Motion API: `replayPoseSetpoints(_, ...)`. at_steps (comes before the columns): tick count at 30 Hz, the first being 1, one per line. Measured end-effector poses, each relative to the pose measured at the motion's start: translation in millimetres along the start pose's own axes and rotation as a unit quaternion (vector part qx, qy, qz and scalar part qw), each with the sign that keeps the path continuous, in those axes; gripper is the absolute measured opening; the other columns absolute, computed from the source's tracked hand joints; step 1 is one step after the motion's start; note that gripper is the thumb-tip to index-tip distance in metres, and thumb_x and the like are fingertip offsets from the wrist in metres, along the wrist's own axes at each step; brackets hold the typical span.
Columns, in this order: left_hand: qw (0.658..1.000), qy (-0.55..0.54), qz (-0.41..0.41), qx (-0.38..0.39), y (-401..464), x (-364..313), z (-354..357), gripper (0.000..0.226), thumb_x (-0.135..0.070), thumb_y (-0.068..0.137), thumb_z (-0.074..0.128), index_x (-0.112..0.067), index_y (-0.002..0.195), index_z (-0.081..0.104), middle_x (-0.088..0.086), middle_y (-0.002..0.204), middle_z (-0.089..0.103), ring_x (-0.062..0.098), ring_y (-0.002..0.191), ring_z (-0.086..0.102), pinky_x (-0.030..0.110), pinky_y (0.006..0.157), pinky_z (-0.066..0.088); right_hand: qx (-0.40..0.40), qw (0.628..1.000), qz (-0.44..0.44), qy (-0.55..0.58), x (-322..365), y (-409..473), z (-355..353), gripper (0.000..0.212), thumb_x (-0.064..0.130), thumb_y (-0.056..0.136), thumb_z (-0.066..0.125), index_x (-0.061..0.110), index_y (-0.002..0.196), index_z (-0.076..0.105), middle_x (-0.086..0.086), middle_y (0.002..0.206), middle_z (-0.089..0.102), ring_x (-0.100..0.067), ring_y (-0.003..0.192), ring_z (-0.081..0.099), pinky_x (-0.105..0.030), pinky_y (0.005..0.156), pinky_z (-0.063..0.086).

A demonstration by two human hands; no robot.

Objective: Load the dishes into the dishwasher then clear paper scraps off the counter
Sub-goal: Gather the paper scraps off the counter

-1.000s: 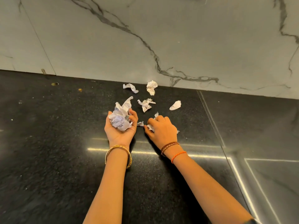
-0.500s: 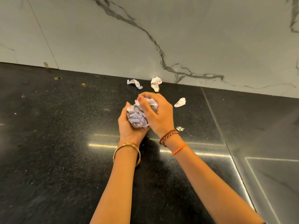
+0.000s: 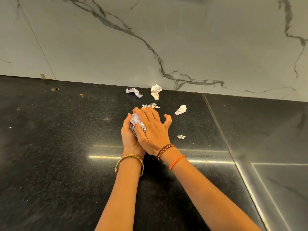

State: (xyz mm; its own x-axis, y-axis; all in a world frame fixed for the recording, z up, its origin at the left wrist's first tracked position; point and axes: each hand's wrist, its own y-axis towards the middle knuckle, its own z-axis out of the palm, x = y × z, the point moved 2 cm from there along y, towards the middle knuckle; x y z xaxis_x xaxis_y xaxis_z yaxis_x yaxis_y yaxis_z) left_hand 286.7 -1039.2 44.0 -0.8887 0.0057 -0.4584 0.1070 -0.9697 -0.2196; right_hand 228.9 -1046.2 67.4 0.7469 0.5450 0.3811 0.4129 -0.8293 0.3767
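Over the black bench, the left hand cups a wad of crumpled paper, fingers curled round it, while the right hand presses flat on top, fingers fairly straight; four loose scraps lie beyond and right

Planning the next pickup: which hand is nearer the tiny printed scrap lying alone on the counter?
Right. The right hand lies over the wad, with the scrap just off to its right. The left hand cups the wad on the far side from the scrap.
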Motion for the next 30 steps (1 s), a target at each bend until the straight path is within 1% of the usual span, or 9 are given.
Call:
replayPoseSetpoints(6,0.998,-0.056,0.019,-0.018,7.1,-5.2,-2.1,0.024,-0.030,0.094,0.042,-0.019,0.100,0.062,0.004,0.088,0.070,0.018,0.081,0.068,0.033,0.086,0.049,0.001,0.999,0.033,0.032,-10.6,-3.3,-6.1,0.070,0.056,0.078,0.021,0.041,0.146,0.010,0.019,0.138,0.046,-0.017,0.142,0.014,-0.045,0.101,-0.008)
replayPoseSetpoints(9,0.997,-0.072,-0.003,-0.014,6.9,1.3,0.4,0.024,-0.030,0.093,0.043,-0.019,0.101,0.063,0.005,0.089,0.071,0.018,0.082,0.068,0.033,0.084,0.052,-0.029,0.999,0.035,0.024,-12.3,-1.9,-9.5,0.080,0.067,0.071,0.020,0.038,0.146,0.014,0.014,0.136,0.049,-0.020,0.141,0.019,-0.047,0.102,-0.004)
replayPoseSetpoints(13,0.994,-0.104,-0.026,-0.018,8.2,9.2,4.2,0.023,-0.030,0.093,0.042,-0.018,0.099,0.062,0.006,0.084,0.072,0.019,0.075,0.071,0.032,0.072,0.056,-0.139,0.989,0.008,0.040,-16.6,3.8,-16.1,0.090,0.074,0.063,0.043,0.029,0.140,0.035,0.002,0.128,0.054,-0.026,0.132,0.037,-0.059,0.101,0.015)
replayPoseSetpoints(15,0.993,-0.116,-0.014,-0.031,9.2,7.8,2.7,0.020,-0.027,0.089,0.048,-0.018,0.100,0.063,0.008,0.092,0.071,0.023,0.086,0.069,0.035,0.077,0.057,-0.191,0.980,0.011,0.054,-19.0,6.6,-21.3,0.088,0.078,0.062,0.045,0.027,0.134,0.041,0.001,0.126,0.054,-0.023,0.126,0.042,-0.051,0.100,0.020)
replayPoseSetpoints(17,0.992,-0.121,-0.021,-0.034,8.1,7.1,1.8,0.029,-0.025,0.083,0.054,-0.018,0.111,0.062,0.007,0.108,0.066,0.024,0.103,0.063,0.039,0.091,0.050,-0.207,0.975,0.026,0.076,-20.9,6.5,-26.7,0.089,0.085,0.066,0.030,0.028,0.131,0.047,0.003,0.125,0.053,-0.016,0.122,0.043,-0.041,0.099,0.018)
replayPoseSetpoints(19,0.994,-0.101,-0.028,-0.035,7.9,7.0,0.1,0.029,-0.029,0.087,0.051,-0.021,0.112,0.061,0.003,0.101,0.069,0.020,0.092,0.066,0.035,0.081,0.053,-0.221,0.967,0.052,0.119,-25.2,5.0,-28.1,0.086,0.084,0.072,0.016,0.028,0.127,0.051,0.007,0.122,0.052,-0.009,0.115,0.044,-0.035,0.096,0.019)
replayPoseSetpoints(21,0.995,-0.088,-0.025,-0.036,6.9,6.0,0.8,0.020,-0.031,0.089,0.045,-0.024,0.099,0.061,0.001,0.087,0.069,0.017,0.077,0.064,0.029,0.061,0.054,-0.244,0.951,0.111,0.152,-34.6,3.0,-28.3,0.079,0.080,0.074,0.020,0.028,0.123,0.055,0.012,0.117,0.051,-0.006,0.108,0.043,-0.028,0.090,0.019)
replayPoseSetpoints(25,0.995,-0.096,-0.005,-0.040,4.4,0.2,4.3,0.018,-0.026,0.090,0.044,-0.026,0.092,0.061,0.004,0.098,0.061,0.018,0.082,0.054,0.022,0.051,0.050,-0.202,0.934,0.265,0.131,-68.5,-2.0,-26.3,0.058,0.059,0.079,0.030,0.027,0.117,0.059,0.006,0.126,0.050,-0.013,0.120,0.040,-0.036,0.096,0.021)
replayPoseSetpoints(30,0.994,-0.064,0.072,-0.060,0.4,-12.8,6.0,0.020,-0.023,0.091,0.043,-0.027,0.092,0.062,0.004,0.100,0.059,0.016,0.076,0.054,0.022,0.050,0.049,-0.093,0.952,0.287,0.053,-103.7,4.9,-20.6,0.042,0.045,0.091,0.049,0.025,0.129,0.052,-0.005,0.148,0.031,-0.023,0.138,0.024,-0.042,0.109,0.017)
